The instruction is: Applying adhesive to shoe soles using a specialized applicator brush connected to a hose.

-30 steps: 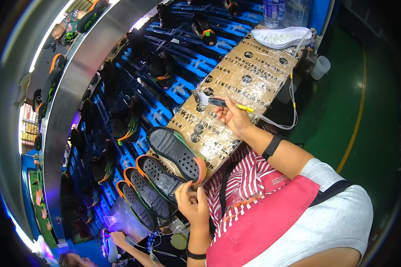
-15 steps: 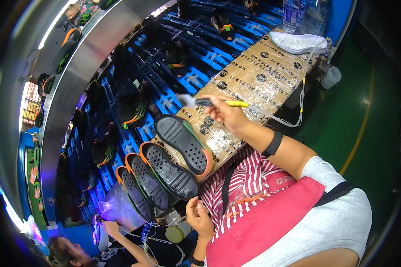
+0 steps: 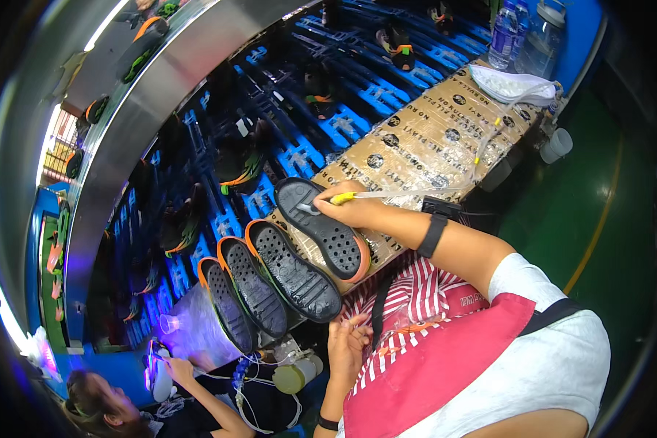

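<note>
My right hand [image 3: 356, 209] is closed round a brush [image 3: 342, 198] with a yellow handle end and a clear tube trailing from it. Its pale bristles press on the front part of a black sole [image 3: 339, 248] with an orange-and-green rim and round holes at the heel. That sole lies on the printed cardboard. Left of it stand three similar soles in a row, the nearest one [image 3: 299, 281] wet and shiny. My left hand [image 3: 347, 343] hovers by my apron, just below the row, with loosely bent fingers apart and nothing held.
Printed cardboard [image 3: 416, 146] covers the bench, with a white tray [image 3: 507, 82] and bottles [image 3: 502, 36] at its far end. Behind runs a blue slatted conveyor [image 3: 336, 124] carrying shoes. A green-lidded jar [image 3: 290, 378] stands lower left, near a co-worker's arm [image 3: 219, 409]. A white cup [image 3: 557, 144] hangs right.
My right hand has come down and left, bringing the brush from above the cardboard onto the sole. My left hand has shifted slightly right and its fingers have loosened.
</note>
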A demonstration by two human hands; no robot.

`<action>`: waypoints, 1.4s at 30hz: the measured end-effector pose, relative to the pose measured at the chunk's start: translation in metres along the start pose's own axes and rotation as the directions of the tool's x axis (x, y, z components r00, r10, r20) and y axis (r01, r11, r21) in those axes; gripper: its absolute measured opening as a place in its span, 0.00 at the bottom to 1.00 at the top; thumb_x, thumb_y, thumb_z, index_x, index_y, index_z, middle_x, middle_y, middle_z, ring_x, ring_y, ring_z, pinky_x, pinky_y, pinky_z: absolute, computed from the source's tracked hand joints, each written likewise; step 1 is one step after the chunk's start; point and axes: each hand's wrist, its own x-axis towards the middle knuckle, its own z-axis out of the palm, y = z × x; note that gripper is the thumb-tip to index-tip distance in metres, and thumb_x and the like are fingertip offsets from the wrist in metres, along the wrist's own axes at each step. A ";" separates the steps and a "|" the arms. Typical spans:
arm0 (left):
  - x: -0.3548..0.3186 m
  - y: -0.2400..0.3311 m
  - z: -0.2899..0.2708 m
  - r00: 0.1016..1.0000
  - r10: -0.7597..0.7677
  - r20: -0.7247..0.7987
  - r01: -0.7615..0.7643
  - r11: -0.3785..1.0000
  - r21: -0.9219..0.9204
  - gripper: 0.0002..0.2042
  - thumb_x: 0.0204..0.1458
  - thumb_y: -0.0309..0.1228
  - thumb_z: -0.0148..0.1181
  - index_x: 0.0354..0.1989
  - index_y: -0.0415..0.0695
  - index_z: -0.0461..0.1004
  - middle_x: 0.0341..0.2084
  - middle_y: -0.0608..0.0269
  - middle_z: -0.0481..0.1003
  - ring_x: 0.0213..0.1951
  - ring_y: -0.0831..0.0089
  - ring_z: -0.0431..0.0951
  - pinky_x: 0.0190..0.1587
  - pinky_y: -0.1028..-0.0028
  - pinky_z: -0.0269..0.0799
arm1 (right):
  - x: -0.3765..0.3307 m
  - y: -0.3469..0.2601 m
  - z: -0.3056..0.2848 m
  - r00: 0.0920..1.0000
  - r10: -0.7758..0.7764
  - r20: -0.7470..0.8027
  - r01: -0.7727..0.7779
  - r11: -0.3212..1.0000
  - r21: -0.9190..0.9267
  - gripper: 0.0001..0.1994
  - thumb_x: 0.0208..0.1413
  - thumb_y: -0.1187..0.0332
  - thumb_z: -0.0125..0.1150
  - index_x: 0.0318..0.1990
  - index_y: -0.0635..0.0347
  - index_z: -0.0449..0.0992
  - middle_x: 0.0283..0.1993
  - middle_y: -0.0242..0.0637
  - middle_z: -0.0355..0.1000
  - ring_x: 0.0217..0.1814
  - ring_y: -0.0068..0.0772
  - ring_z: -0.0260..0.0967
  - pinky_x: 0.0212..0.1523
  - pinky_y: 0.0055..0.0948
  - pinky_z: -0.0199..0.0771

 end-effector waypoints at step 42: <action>-0.061 0.311 0.004 0.001 0.955 -0.298 -0.998 0.020 0.062 0.24 0.50 0.45 0.48 0.50 0.41 0.65 0.23 0.67 0.67 0.19 0.81 0.60 0.23 0.78 0.53 | -0.041 -0.008 -0.014 0.995 0.099 0.009 -0.099 0.992 0.084 0.14 0.48 0.62 0.58 0.34 0.65 0.76 0.30 0.44 0.74 0.33 0.32 0.72 0.36 0.27 0.69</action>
